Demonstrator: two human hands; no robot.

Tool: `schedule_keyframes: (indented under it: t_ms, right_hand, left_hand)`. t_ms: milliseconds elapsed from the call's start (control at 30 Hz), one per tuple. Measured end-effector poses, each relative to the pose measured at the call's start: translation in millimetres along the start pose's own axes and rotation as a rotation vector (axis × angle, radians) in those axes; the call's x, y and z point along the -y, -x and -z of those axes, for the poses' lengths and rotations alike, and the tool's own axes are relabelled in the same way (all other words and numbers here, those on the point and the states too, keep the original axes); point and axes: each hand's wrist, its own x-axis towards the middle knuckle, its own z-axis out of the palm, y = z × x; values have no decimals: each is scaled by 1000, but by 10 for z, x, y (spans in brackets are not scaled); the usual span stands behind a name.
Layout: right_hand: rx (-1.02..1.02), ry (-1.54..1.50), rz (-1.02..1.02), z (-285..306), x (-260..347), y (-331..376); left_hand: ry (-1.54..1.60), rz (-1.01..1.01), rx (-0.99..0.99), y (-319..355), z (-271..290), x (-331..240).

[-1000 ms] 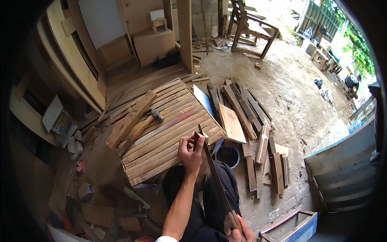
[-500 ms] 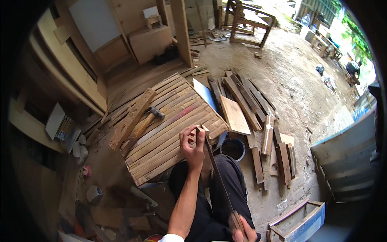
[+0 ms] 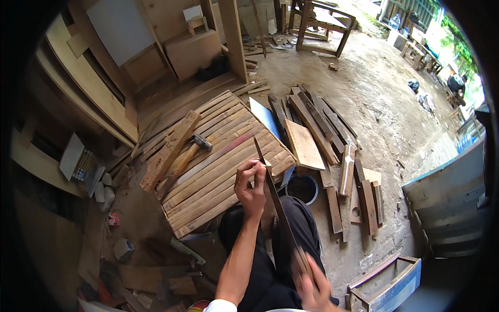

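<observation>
My right hand is closed round the wooden handle of a handsaw, low in front of my right leg. Its long, dark blade tapers away from me, and the tip reaches over a low slatted wooden bench. At the bench's near edge, my left hand pinches a small pale piece of wood between thumb and fingers. The blade passes right beside that piece, close to the left fingertips; whether the teeth touch it is hard to see. Slight motion blur covers the right hand.
On the bench lie a hammer and a thick wooden plank. A bucket stands by my right knee. Wood offcuts are piled on the ground to the right. A drawer-like wooden box sits at lower right, a wooden cabinet at upper left.
The saw has slid forward, away from me, its tip now farther over the bench. My right hand has moved forward with it; my left hand stays nearly in place.
</observation>
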Motion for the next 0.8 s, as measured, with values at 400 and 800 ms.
schedule_keyframes:
  t_ms: [400, 800]
  right_hand:
    - [-125, 156, 64, -380, -443, -1332]
    - [-199, 159, 88, -392, -240, -1425]
  left_hand:
    - [14, -41, 69, -71, -15, -79]
    - [-20, -26, 103, -15, -74, -51]
